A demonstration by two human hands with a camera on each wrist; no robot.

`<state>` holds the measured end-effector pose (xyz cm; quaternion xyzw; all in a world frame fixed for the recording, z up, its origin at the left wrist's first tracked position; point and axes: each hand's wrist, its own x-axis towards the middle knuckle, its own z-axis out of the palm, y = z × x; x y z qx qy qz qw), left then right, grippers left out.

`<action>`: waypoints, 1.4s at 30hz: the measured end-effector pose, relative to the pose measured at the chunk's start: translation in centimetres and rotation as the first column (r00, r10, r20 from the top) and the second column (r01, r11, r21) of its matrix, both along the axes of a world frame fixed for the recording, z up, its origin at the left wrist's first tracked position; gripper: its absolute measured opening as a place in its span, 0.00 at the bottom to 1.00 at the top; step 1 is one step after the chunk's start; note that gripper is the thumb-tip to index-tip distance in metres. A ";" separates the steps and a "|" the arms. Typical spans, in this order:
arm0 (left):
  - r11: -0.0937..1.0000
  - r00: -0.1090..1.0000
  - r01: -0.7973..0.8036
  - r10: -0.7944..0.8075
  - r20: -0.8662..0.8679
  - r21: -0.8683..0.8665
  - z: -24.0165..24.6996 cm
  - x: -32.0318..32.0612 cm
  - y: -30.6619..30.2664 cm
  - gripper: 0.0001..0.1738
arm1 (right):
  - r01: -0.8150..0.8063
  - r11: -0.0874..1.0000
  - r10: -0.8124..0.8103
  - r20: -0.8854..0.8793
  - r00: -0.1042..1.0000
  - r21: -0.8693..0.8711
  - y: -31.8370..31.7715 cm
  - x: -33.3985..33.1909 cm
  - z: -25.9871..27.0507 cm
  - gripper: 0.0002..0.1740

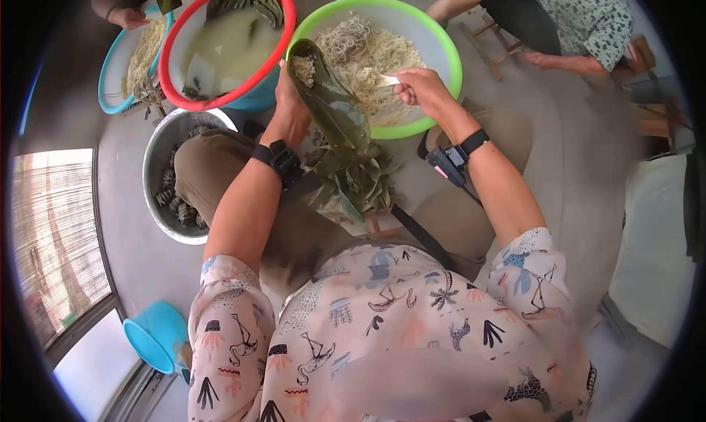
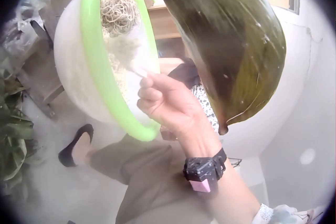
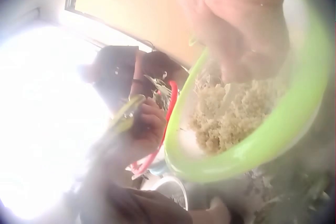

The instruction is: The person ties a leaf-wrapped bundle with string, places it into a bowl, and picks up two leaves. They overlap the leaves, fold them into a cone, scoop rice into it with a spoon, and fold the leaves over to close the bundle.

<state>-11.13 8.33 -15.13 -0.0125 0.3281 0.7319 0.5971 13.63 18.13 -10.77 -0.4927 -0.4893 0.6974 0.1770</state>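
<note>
Pinching a white spoon (image 1: 387,80) in the right grip (image 1: 425,91), over the grain mix (image 1: 401,47) in the green-rimmed basin (image 1: 454,69), toward its right edge. Hard to tell about any load on the spoon. Holding a long leaf (image 1: 334,120) in the left grip (image 1: 290,102), with fingers at its upper end. Placed at the basin's near-left edge in the head view, with the lower part reaching down past the rim, above a leaf pile (image 1: 360,179); impossible to tell about contact with the rim.

Could lose the clump of grains (image 1: 304,70) from the open upper end through too much tilt or a slackening left grip. Could split along the veins from a hard push of the spoon, or from too much packed in. Might also scatter grains across the basin's near edge onto the leaf pile or the floor (image 1: 573,187) through a hasty carry of a heaped spoon.

Looks dark olive green, glossy and apparently wet, with fine lengthwise lines. Curves into a trough around the pale clump at the upper end, then flattens lower down. Appears broad-bellied in the left wrist view, narrowing to a small brownish stub at the lower end.
</note>
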 end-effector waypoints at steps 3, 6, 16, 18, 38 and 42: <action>0.992 0.998 -0.045 0.040 -0.044 -0.121 2.4 1.9 0.0 0.23 | -0.019 0.997 0.022 -0.047 0.999 0.071 -0.3 0.4 3.1 0.12; 0.996 0.998 0.043 -0.040 0.039 -0.081 3.3 3.2 -0.2 0.30 | 0.011 0.991 -0.001 -0.077 0.997 0.135 -0.8 0.1 5.4 0.14; 0.969 0.973 0.229 -0.225 0.049 -0.091 5.5 5.8 0.1 0.40 | -0.164 0.283 -0.033 0.181 0.983 0.945 -3.5 -5.2 7.3 0.10; 0.974 0.974 0.219 -0.215 0.067 -0.060 5.2 5.7 0.2 0.34 | -0.164 0.167 -0.042 0.173 0.984 0.972 -4.4 -5.8 7.1 0.09; 0.958 0.958 0.287 -0.288 0.015 0.025 4.2 4.6 0.9 0.40 | -0.091 0.746 0.045 0.085 0.995 0.660 -4.3 -5.5 8.5 0.15; 0.983 0.983 0.183 -0.183 -0.012 0.032 4.9 5.0 0.8 0.43 | -0.054 0.668 -0.024 0.094 0.995 0.742 -4.6 -5.4 10.0 0.14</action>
